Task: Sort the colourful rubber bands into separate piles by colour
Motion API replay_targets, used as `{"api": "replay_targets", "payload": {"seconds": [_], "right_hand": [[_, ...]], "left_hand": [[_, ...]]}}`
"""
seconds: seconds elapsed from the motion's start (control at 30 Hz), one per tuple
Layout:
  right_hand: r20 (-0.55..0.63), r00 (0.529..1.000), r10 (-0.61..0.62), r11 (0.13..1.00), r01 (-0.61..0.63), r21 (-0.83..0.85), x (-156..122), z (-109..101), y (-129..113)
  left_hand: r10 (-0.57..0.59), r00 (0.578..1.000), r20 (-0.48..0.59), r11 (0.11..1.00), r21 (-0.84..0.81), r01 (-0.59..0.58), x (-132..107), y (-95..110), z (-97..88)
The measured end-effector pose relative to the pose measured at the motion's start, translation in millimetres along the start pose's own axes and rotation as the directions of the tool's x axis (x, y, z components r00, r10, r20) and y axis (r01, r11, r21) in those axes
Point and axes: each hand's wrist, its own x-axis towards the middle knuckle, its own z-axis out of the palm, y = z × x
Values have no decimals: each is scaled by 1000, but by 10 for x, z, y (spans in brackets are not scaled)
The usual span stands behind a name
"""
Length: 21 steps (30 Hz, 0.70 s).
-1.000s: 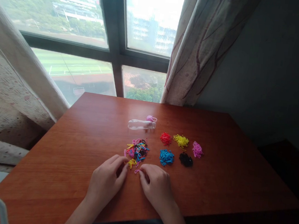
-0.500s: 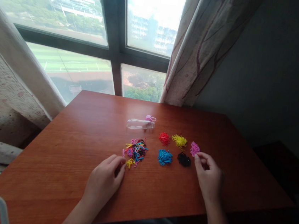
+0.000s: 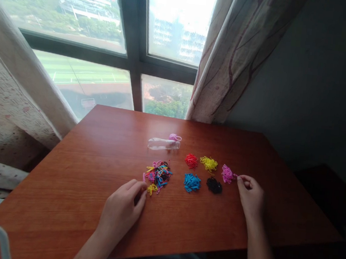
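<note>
My right hand (image 3: 250, 193) has its thumb and forefinger pinched on a pink rubber band (image 3: 235, 176), just right of a pile of pink rubber bands (image 3: 227, 174). My left hand (image 3: 126, 201) rests on the table, fingers curled together, its tips beside some yellow rubber bands (image 3: 152, 189). Whatever those fingertips may hold is hidden. Just beyond them lies a mixed heap of coloured rubber bands (image 3: 159, 173). Between the hands sit separate piles of red bands (image 3: 191, 160), yellow bands (image 3: 209, 163), blue bands (image 3: 192, 182) and black bands (image 3: 214, 185).
A clear bottle (image 3: 162, 144) lies on its side behind the piles, with a pink looped item (image 3: 175, 137) touching or just behind it. The brown wooden table (image 3: 71, 184) runs up to a window; patterned curtains (image 3: 219, 68) hang at both sides.
My right hand has shifted right, away from the pink pile, with a pink rubber band now showing at its fingertips. My left hand stays beside the mixed heap; the view has shifted slightly.
</note>
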Motion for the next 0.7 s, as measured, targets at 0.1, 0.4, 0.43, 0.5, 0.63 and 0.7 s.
{"api": "replay_targets", "payload": {"seconds": [0.1, 0.4, 0.43, 0.5, 0.63, 0.7], "right_hand": [[27, 1000, 1, 1000, -1, -8, -15, -22, 22], [61, 995, -79, 997, 79, -3, -205, -20, -96], [67, 994, -82, 997, 83, -11, -211, -19, -102], [60, 995, -80, 996, 81, -29, -226, -25, -124], [4, 995, -96, 995, 96, -34, -333, -31, -236], [-12, 992, -128, 992, 128, -13, -456, -2, -341]], "left_hand": [[3, 1000, 0, 1000, 7, -3, -3, 3, -5], [-3, 1000, 7, 1000, 10, 3, -8, 8, -14], [-4, 1000, 11, 1000, 11, 4, -8, 7, -15], [-7, 1000, 17, 1000, 12, 7, -8, 9, -18], [-19, 1000, 18, 1000, 5, 19, -6, 24, -20], [-23, 1000, 17, 1000, 6, 23, -4, 30, -18]]}}
